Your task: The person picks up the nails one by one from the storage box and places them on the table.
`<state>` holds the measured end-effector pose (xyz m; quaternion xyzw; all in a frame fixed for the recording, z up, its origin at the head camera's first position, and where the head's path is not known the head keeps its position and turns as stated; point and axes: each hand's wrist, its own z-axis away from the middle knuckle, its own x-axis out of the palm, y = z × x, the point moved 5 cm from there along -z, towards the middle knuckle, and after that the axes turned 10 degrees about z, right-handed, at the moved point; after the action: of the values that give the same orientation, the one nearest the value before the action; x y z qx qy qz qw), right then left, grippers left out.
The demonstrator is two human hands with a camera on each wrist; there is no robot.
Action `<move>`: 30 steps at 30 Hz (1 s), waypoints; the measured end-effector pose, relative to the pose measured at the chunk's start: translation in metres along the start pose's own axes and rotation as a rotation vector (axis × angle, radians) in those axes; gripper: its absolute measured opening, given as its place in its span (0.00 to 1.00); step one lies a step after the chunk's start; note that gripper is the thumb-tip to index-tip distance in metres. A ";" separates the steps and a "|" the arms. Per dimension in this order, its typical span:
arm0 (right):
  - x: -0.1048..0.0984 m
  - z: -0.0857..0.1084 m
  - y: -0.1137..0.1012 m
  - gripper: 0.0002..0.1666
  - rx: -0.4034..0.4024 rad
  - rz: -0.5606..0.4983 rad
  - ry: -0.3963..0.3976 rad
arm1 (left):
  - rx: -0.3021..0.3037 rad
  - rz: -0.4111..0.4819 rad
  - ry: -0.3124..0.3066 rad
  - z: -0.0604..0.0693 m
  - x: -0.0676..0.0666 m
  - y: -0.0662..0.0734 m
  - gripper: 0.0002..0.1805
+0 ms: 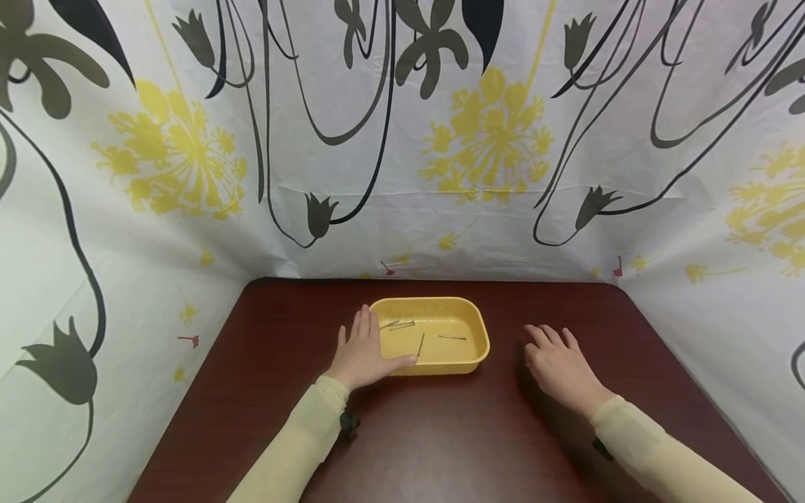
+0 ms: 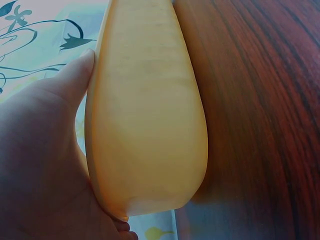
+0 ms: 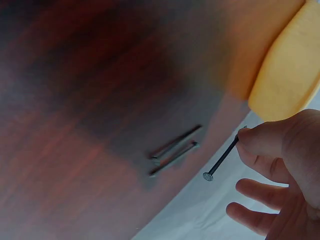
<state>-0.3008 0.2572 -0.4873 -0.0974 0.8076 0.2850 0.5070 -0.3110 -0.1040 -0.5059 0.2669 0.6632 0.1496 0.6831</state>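
Note:
A yellow rectangular tray (image 1: 434, 368) sits on the table with several thin nails (image 1: 453, 338) scattered inside. My left hand (image 1: 363, 355) rests at its left end, fingers straight along the left rim and thumb lying over the front rim. In the left wrist view, the thumb touches the rim above the tray's outer wall (image 2: 150, 110). To the right of the tray, my right hand (image 1: 562, 369) pinches a nail (image 3: 222, 157) between thumb and forefinger, flat head pointing outward. Two more nails (image 3: 174, 160) lie side by side on the table below; the head view hides them.
The dark red-brown wooden table (image 1: 440, 433) has rounded far corners. A white cloth (image 1: 390, 161) with grey and yellow flower prints hangs behind it and along both sides. Dark wrist devices (image 1: 348, 423) sit at both sleeves.

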 end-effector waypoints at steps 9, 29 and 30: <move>0.016 0.013 0.002 0.08 0.008 0.002 -0.031 | 0.003 0.005 0.002 -0.001 0.002 -0.001 0.73; 0.025 0.020 -0.002 0.09 0.031 -0.011 -0.070 | -0.003 0.008 -0.002 -0.002 0.004 -0.003 0.74; 0.025 0.021 -0.002 0.10 0.033 -0.014 -0.066 | -0.003 0.008 -0.003 -0.002 0.004 -0.003 0.74</move>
<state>-0.2962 0.2706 -0.5168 -0.0852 0.7944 0.2713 0.5367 -0.3132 -0.1040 -0.5109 0.2685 0.6607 0.1529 0.6841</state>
